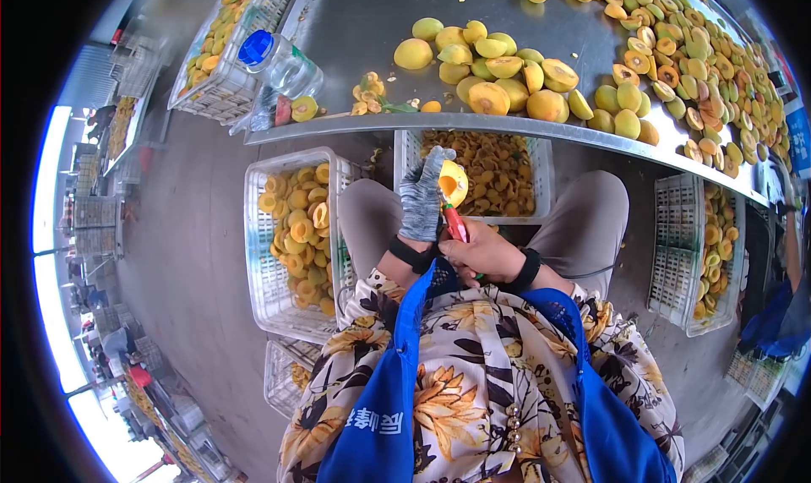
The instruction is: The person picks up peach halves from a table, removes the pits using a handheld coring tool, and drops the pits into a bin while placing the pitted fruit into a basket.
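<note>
My left hand (420,197) grips an opened fruit (456,184), right hand (488,253) closed round a red-handled tool (455,224), pit unclear; halves (302,231) already crated beside me, plenty left on the counter (363,126).

Ahead, the table (363,52) bears fruit (490,69), with crates (314,242) left, right and beneath its edge.

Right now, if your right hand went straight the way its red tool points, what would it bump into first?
Most likely the yellow fruit in the gloved left hand. The right hand has its red tool pointing at it, though whether they touch is hard to tell.
</note>
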`<state>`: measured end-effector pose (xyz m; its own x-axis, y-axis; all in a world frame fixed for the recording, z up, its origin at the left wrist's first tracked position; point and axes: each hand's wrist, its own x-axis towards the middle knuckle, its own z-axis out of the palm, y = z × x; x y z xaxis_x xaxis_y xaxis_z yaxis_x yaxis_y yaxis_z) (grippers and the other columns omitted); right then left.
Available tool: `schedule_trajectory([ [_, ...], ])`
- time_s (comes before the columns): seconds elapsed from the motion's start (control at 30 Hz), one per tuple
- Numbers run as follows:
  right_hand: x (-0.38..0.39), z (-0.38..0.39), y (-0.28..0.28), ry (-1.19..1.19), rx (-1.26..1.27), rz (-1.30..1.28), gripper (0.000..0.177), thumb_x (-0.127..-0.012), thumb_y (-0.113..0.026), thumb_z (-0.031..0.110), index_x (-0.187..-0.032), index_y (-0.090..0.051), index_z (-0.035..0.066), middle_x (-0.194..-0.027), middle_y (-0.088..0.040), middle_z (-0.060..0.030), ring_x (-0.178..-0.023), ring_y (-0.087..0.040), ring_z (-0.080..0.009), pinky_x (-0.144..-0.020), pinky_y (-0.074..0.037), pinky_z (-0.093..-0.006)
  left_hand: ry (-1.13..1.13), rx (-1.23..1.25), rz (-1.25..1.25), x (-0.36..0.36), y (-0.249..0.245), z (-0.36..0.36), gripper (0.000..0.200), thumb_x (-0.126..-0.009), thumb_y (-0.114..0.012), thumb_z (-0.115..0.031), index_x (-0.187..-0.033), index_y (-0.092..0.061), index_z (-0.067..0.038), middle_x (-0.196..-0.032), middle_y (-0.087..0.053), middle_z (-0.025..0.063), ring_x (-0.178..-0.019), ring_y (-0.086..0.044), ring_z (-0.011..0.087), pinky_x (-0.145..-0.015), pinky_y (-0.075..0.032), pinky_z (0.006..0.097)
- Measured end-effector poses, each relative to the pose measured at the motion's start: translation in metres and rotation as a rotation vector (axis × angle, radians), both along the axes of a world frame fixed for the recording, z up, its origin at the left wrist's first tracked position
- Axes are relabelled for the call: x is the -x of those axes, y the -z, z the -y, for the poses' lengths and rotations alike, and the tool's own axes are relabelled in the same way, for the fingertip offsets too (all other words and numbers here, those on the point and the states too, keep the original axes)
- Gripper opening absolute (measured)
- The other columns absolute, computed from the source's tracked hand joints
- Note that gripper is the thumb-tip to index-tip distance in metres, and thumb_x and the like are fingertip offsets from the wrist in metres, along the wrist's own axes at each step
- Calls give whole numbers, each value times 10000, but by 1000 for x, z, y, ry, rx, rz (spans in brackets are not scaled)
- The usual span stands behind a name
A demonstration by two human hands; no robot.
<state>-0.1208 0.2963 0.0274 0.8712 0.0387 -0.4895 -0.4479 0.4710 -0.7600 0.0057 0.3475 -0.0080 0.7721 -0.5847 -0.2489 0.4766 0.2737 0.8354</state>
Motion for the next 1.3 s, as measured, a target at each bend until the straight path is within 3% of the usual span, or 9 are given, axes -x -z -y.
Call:
schedule_trajectory([
  [0.2,4,2,10,-41,-902,81,140,-888,-458,65,-1022,-458,106,-565,-340,40,-374,-285,-33,-310,-255,-194,115,-9,-7,1,-16,2,314,-844,-606,-321,-936,-633,-21,-809,-633,78,-689,-601,130,-606,-484,233],
  [0.43,12,30,-7,77,-905,490,179,-875,-511,117,-1044,-456,94,-558,-327,33,-342,-279,-28,-287,-239,-199,32,-78,-433,-9,45,0,559,-864,-413,-567,-1041,-567,-60,-849,-625,84,-726,-607,222,-637,-512,326],
  [0.6,9,50,61,223,156,20,182,-840,-548,163,-975,-486,59,-590,-483,-42,-407,-461,-163,-385,-399,-310,-22,-246,-312,-16,5,-15,509,-866,-416,-550,-976,-597,-87,-801,-613,68,-661,-614,196,-524,-493,264],
  [0.67,24,49,113,127,1579,33,219,-768,-591,168,-901,-490,26,-664,-579,-170,-552,-555,-355,-543,-452,-444,-25,-266,-160,-25,-16,-43,483,-864,-466,-518,-931,-611,-61,-770,-612,54,-637,-612,175,-526,-496,247],
  [0.8,21,51,74,107,1215,-39,285,-730,-624,230,-838,-481,9,-692,-578,-229,-710,-571,-398,-645,-441,-476,-117,-509,719,-85,9,-146,275,-902,-459,-192,-1118,-561,-57,-1001,-596,58,-890,-583,167,-778,-481,274],
  [0.87,16,50,76,104,1196,-28,303,-731,-632,250,-839,-480,10,-697,-580,-231,-710,-571,-401,-636,-442,-476,88,-1405,779,-119,-4,-179,267,-830,-600,-211,-1057,-602,-69,-945,-638,89,-825,-609,194,-741,-474,280],
  [0.97,5,45,81,61,1182,-15,374,-728,-658,308,-869,-480,11,-722,-586,-235,-711,-573,-406,-616,-448,-465,-222,-704,837,-175,15,-170,292,-776,-670,-248,-1003,-622,-70,-894,-646,106,-796,-616,218,-739,-477,294],
  [1.1,2,34,90,103,1062,148,532,-708,-682,338,-1055,-442,14,-779,-600,-232,-743,-583,-406,-650,-470,-433,79,-653,1697,-193,-59,-14,327,-770,-656,-280,-1041,-603,-104,-1085,-588,124,-919,-583,291,-801,-470,368],
  [1.3,22,40,61,69,921,-22,577,-682,-680,362,-1086,-475,5,-863,-609,-218,-811,-602,-366,-720,-477,-394,580,-1359,1187,-205,-62,164,575,-690,-705,-344,-1221,-506,-251,-1344,-340,154,-1110,-493,334,-953,-414,367],
])
